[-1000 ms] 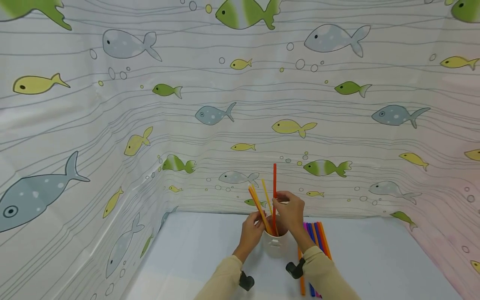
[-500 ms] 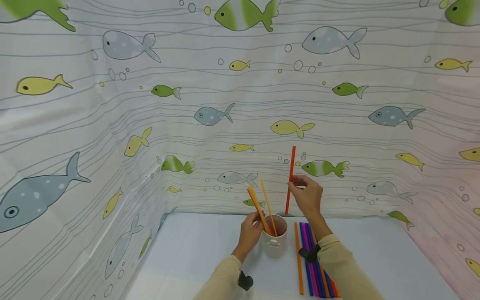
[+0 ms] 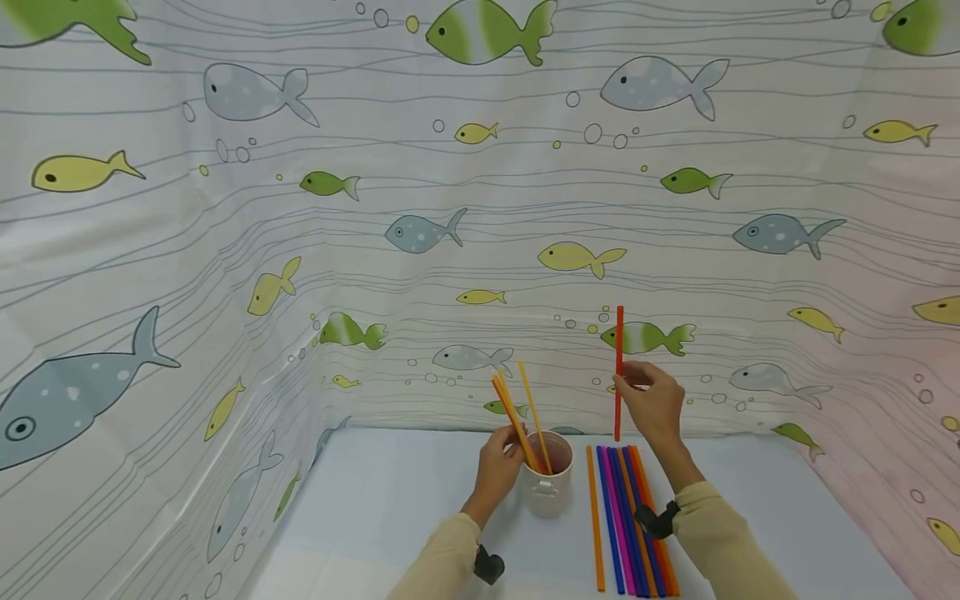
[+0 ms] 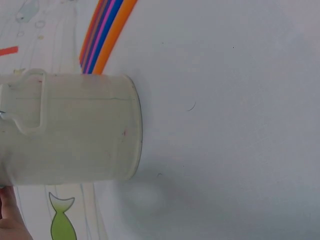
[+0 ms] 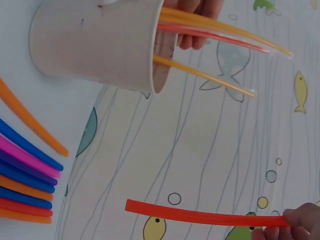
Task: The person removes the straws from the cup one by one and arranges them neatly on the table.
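Observation:
My right hand pinches a long red plastic stick between thumb and fingertips, upright above the far end of a row of sticks. In the right wrist view the red stick reaches out from the fingertips, apart from the cup. A white cup with a small handle on its front stands on the table. My left hand holds the cup by its left rim, beside several orange, yellow and red sticks leaning in it. The left wrist view shows mostly the cup's side.
Several orange, blue, pink and red sticks lie side by side on the white table, right of the cup. One orange stick lies slightly apart on the row's left. A fish-patterned curtain closes off the back and sides.
My right hand has lifted the red stick out of the cup and carried it right, over the row's far end. My left hand stays at the cup's rim.

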`<state>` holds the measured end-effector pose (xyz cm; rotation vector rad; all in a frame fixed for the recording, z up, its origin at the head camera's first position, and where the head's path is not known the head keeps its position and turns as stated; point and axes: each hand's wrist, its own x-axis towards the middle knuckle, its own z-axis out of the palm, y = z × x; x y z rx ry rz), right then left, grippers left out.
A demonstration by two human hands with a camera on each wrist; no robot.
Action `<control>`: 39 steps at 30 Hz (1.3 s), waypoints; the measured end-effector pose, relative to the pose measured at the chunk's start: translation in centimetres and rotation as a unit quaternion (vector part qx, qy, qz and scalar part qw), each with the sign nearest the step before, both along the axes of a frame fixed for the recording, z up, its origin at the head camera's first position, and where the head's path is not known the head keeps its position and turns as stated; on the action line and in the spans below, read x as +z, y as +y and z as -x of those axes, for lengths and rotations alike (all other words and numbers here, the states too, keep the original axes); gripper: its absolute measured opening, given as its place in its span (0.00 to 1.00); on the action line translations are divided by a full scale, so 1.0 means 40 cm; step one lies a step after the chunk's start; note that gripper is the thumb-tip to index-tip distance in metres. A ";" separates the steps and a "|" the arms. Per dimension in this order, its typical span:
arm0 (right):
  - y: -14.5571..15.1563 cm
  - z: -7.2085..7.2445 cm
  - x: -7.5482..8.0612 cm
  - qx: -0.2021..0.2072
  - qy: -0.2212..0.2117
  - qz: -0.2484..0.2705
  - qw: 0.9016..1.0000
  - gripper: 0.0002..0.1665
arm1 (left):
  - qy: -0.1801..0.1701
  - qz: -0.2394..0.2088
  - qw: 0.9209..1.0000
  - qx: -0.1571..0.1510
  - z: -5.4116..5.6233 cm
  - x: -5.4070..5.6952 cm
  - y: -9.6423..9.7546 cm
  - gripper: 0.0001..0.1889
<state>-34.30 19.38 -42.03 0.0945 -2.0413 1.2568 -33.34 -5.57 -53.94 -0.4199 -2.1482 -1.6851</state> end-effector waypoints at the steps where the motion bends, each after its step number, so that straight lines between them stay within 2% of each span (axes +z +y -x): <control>1: 0.006 -0.002 -0.007 -0.003 -0.005 -0.002 1.000 0.12 | -0.003 0.000 1.000 -0.001 0.000 -0.001 0.000 0.14; 9: 0.046 -0.025 -0.056 -0.027 -0.047 -0.009 0.999 0.14 | -0.030 0.004 1.000 -0.001 -0.002 -0.002 -0.002 0.14; 15: 0.087 -0.026 -0.108 -0.044 -0.072 -0.021 0.996 0.16 | -0.024 0.011 1.000 0.005 -0.001 -0.005 -0.004 0.14; 23: 0.135 -0.035 -0.188 -0.072 -0.134 -0.029 0.988 0.19 | -0.021 0.005 1.000 0.004 0.002 -0.007 -0.003 0.14; 28: 0.152 -0.047 -0.229 -0.077 -0.165 -0.041 0.982 0.19 | -0.027 -0.001 1.000 0.000 0.003 -0.008 -0.002 0.14; 39: 0.167 -0.082 -0.313 -0.073 -0.196 -0.060 0.976 0.17 | -0.038 -0.001 0.999 0.001 0.004 -0.001 -0.003 0.15</control>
